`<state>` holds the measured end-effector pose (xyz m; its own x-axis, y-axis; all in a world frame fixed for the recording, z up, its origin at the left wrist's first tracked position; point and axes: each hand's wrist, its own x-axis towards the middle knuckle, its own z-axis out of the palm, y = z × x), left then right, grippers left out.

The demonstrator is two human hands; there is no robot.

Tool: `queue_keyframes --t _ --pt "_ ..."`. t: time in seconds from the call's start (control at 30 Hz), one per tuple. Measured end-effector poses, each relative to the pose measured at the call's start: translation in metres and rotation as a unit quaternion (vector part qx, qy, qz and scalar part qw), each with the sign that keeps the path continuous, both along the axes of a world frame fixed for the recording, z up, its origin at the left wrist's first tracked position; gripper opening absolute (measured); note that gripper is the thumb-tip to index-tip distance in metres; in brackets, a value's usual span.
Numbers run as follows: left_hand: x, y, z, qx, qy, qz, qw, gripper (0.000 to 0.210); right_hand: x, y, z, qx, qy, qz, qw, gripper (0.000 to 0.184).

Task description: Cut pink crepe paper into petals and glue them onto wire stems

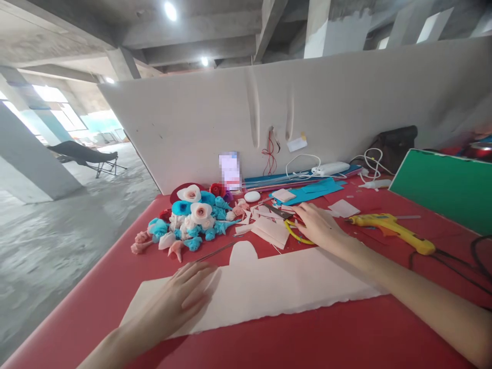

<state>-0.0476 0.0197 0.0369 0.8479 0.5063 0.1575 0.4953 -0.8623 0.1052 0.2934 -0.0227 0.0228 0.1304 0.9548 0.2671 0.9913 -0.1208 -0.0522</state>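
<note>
Long pale-pink paper sheet (265,289), wavy near edge, flat on near part of smooth red table (269,343); left hand (188,294) loosely extended over left end, gripping nothing; right hand (321,224) at yellow-handled dark-bladed scissors (286,215) beyond, grip unclear

LH (192,291) on paper (269,287), RH (317,224) at scissors (282,213)

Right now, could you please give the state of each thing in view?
Sheet: spread flat, near edge ragged.
Scissors: partly covered, open or shut unclear.
Left hand: fingers extended, over the sheet.
Right hand: at the scissors, grip unclear.
Glue gun: lying on its side.
Phone: upright, screen lit.
Flowers: heaped.
Scraps: scattered.
Lights: on.
</note>
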Motion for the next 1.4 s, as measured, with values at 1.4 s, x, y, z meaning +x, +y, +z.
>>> queue_keyframes --t 1.4 --pt "-0.009 0.005 -0.004 0.068 -0.119 -0.018 0.990 0.014 0.010 -0.090 -0.033 0.159 0.024 0.146 0.976 0.031"
